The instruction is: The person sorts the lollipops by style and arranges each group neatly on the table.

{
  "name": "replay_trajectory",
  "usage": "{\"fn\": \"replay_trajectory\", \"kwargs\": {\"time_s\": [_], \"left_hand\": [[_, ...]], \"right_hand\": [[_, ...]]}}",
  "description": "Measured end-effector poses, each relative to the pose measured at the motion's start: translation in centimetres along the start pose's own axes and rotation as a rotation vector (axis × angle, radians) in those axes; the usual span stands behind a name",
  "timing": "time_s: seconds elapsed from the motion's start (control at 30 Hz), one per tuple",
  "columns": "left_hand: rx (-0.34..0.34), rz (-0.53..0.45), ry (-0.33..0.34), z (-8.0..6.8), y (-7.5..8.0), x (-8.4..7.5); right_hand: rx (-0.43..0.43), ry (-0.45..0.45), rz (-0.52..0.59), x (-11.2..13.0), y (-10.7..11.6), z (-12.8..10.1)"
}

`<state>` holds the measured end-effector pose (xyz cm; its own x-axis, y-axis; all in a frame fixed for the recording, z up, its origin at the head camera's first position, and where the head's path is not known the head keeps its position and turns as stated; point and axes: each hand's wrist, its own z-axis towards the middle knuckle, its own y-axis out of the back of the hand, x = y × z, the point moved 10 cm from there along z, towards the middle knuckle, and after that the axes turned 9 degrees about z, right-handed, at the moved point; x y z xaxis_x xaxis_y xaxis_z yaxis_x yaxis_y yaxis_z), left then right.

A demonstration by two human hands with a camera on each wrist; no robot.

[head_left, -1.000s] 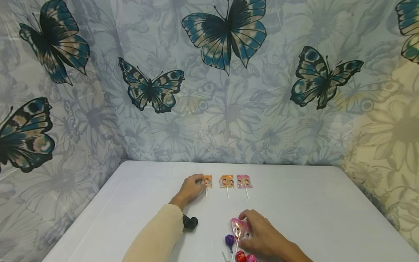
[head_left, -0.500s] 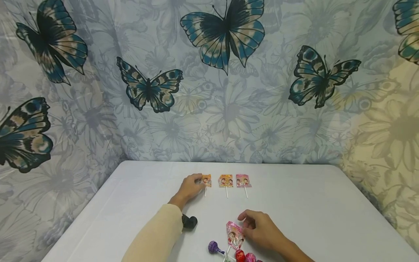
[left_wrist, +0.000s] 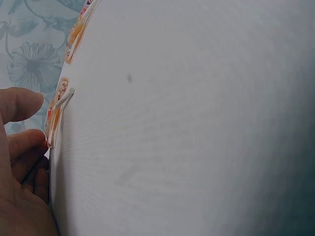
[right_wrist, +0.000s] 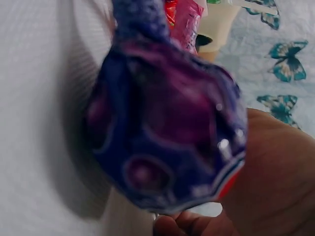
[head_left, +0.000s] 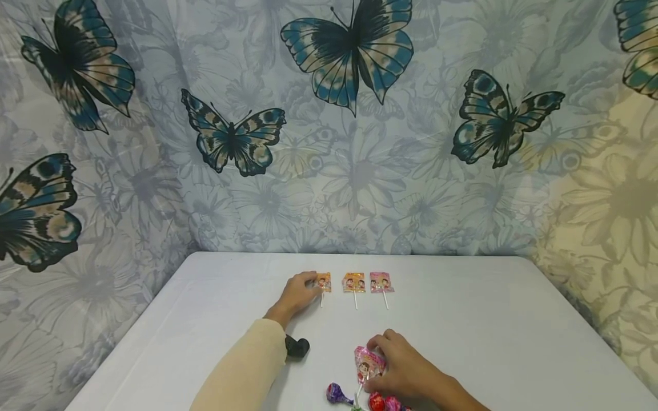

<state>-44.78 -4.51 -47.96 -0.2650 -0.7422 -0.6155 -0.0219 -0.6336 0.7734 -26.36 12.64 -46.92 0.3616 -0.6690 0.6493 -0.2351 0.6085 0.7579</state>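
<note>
The pink flat lollipop [head_left: 368,363], near the front of the white surface [head_left: 488,319], is pinched by the right hand [head_left: 406,374], while the left hand [head_left: 298,294] pinches the orange lollipop [head_left: 324,282]; lifting carelessly could scatter the round lollipops [head_left: 335,393] alongside.

Three flat lollipops [head_left: 354,282] in a row behind round lollipops [head_left: 335,393] on table [head_left: 488,319].
</note>
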Motion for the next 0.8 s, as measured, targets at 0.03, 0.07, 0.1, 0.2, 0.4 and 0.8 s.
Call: {"fn": "replay_trajectory", "kwargs": {"time_s": [0.03, 0.07, 0.1, 0.2, 0.4, 0.8], "left_hand": [[-0.002, 0.002, -0.001, 0.0, 0.0, 0.0], [-0.003, 0.007, -0.004, 0.0, 0.0, 0.0], [-0.005, 0.008, -0.004, 0.1, 0.0, 0.0], [-0.004, 0.004, -0.005, 0.1, -0.1, 0.1], [-0.001, -0.001, 0.007, 0.0, -0.1, 0.2], [-0.004, -0.007, -0.012, 0.0, -0.1, -0.1]], "right_hand": [[0.002, 0.008, -0.005, 0.1, 0.0, 0.0], [0.002, 0.02, -0.008, 0.2, 0.0, -0.1], [0.003, 0.026, -0.011, 0.2, 0.0, -0.1], [0.003, 0.049, -0.016, 0.4, 0.0, 0.0], [0.014, 0.035, 0.146, 0.1, 0.2, 0.2], [-0.094, -0.006, 0.555, -1.7, 2.4, 0.7]]}}
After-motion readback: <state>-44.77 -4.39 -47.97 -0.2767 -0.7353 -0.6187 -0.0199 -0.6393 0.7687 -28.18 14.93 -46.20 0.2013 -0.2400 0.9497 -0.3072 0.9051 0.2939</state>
